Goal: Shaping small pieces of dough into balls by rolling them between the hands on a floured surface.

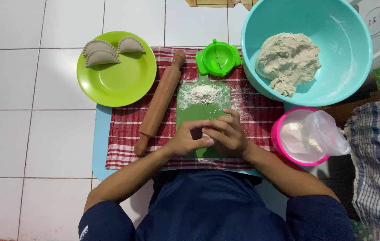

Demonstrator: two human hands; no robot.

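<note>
**Both hands cupped over dough at near end of green board**

Closest to the camera, the left hand (186, 139) and right hand (228, 134) meet on the green cutting board (185, 96), fingers (199, 143) curled around a small piece of dough (206, 135), mostly hidden between them. Beyond lies a flour pile (203, 93). The rolling pin (161, 102) slants left of the board; farther off sit the dumpling press (219, 57) and teal bowl (355, 53).

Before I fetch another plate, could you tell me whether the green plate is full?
Not full: the green plate holds three folded dumplings near its far rim.
</note>
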